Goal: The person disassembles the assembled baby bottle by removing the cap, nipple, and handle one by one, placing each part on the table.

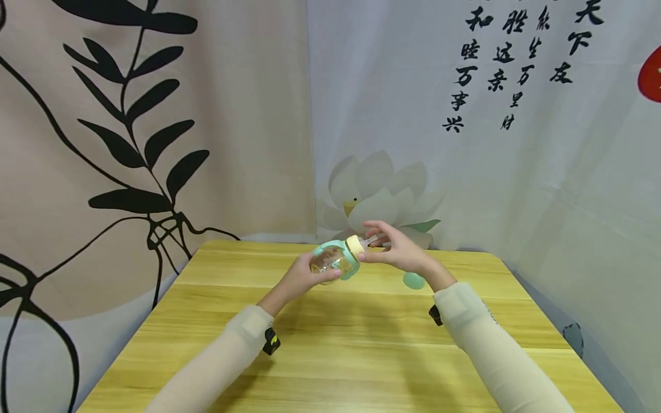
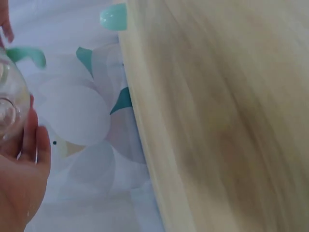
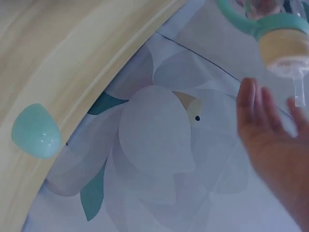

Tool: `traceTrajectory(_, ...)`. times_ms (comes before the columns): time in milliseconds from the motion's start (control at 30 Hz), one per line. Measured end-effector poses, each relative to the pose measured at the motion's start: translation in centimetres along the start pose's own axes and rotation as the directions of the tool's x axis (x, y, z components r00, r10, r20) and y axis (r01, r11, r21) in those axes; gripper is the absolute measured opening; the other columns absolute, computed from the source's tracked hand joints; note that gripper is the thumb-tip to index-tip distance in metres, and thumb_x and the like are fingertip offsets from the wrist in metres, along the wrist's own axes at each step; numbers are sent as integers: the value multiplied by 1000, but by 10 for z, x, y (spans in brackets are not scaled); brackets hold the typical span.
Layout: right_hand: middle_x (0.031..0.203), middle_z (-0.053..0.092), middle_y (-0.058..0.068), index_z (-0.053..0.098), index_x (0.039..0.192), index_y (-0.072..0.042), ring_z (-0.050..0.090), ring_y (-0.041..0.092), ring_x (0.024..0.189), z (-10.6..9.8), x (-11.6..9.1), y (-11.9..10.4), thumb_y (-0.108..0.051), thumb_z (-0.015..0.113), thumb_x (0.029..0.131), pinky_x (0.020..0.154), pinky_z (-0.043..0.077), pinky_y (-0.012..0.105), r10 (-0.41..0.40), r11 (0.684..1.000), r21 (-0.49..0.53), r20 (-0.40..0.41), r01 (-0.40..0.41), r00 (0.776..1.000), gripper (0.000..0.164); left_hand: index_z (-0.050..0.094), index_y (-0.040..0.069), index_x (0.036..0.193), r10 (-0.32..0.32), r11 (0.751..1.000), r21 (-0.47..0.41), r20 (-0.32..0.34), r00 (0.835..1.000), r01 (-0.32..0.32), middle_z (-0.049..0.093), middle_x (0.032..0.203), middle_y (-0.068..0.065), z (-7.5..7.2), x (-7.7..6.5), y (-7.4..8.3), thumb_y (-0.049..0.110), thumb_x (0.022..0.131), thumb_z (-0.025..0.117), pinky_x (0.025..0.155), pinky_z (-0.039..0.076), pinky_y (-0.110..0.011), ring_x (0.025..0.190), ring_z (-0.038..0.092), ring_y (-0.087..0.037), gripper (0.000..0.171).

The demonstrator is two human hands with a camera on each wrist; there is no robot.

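Observation:
In the head view a clear straw cup with mint green handles, a cream collar and a clear straw is held tilted above the table. My left hand grips its clear body, thumb along the near side. The left wrist view shows the cup's round base over that hand's fingers. My right hand is at the top, fingers spread loosely around the straw and thumb tip right at the collar. The right wrist view has the straw's free end in front of these fingers.
A mint green cap lies on the wooden table, below the right wrist. Behind the table's far edge hangs a cloth backdrop printed with leaves, a pale lotus and black characters.

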State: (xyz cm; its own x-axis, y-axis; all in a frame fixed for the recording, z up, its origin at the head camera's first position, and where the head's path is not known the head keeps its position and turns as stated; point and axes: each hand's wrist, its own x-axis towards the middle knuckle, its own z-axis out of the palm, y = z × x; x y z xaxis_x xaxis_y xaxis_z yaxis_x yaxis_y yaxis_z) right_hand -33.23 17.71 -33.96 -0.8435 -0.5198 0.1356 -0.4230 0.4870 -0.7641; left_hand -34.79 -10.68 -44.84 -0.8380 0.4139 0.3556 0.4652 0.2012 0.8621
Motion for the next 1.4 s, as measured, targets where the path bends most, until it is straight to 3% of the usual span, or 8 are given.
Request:
traceTrajectory(100, 149, 54, 17, 41, 161, -15, 62, 35, 125, 1, -2, 3, -52, 70, 100, 99, 54, 50, 106, 994, 8, -24, -106, 994, 77, 64, 16, 142, 25, 997, 73, -73, 997, -20, 71, 122, -5, 1, 3, -1, 36, 88, 89, 79, 62, -35, 100, 70, -23, 63)
traceTrajectory(200, 142, 61, 19, 44, 157, -7, 67, 36, 116, 6, -2, 12, -59, 63, 102, 90, 56, 43, 194, 980, 58, -12, -193, 981, 78, 63, 12, 141, 94, 976, 204, -110, 989, -70, 67, 125, -6, 4, 7, -4, 34, 82, 94, 81, 59, -34, 103, 65, -22, 71)
traceTrajectory(400, 125, 63, 12, 59, 144, -6, 69, 36, 109, 19, -1, 31, -61, 62, 102, 80, 52, 35, 290, 944, 159, 8, -288, 957, 70, 64, 10, 137, 201, 903, 403, -90, 975, -149, 66, 126, -5, 12, 9, -10, 35, 75, 99, 92, 54, -40, 115, 56, -23, 76)
traceTrajectory(500, 118, 63, 10, 67, 135, -6, 69, 34, 105, 25, 0, 36, -57, 64, 102, 78, 52, 35, 288, 940, 187, 3, -284, 957, 61, 62, 9, 138, 193, 899, 414, -81, 978, -143, 66, 125, -5, 16, 7, -12, 37, 75, 99, 90, 54, -40, 112, 55, -22, 78)
traceTrajectory(833, 106, 65, 12, 69, 117, -1, 62, 24, 90, 27, 2, 36, -37, 71, 101, 73, 51, 32, 192, 969, 163, -19, -186, 981, 39, 63, 13, 139, 74, 951, 304, -56, 996, -54, 64, 123, -5, 18, 3, -13, 37, 79, 96, 85, 55, -34, 107, 55, -19, 72)
traceTrajectory(1033, 116, 66, 10, 68, 131, -7, 60, 27, 98, 18, -3, 30, -32, 75, 99, 82, 52, 37, 98, 987, 128, 2, -97, 995, 42, 65, 13, 139, -8, 999, 39, 44, 999, 7, 70, 120, -6, 14, 1, -7, 39, 88, 88, 83, 61, -36, 103, 69, -23, 62)
traceTrajectory(1233, 129, 60, 14, 62, 141, -13, 62, 31, 107, 11, -7, 20, -25, 79, 96, 88, 56, 41, 7, 992, 129, 70, -16, 998, 49, 66, 9, 142, -8, 992, -125, 186, 982, 31, 70, 133, -11, 8, 1, -10, 45, 102, 69, 93, 59, -40, 117, 67, -25, 54)
traceTrajectory(1400, 134, 57, 15, 57, 147, -15, 58, 32, 117, 10, -6, 14, -18, 82, 93, 95, 55, 45, -44, 989, 144, 132, 24, 990, 59, 66, 4, 140, -43, 986, -147, 211, 977, 75, 69, 135, -17, 6, -1, -14, 43, 103, 63, 101, 55, -42, 118, 67, -24, 54)
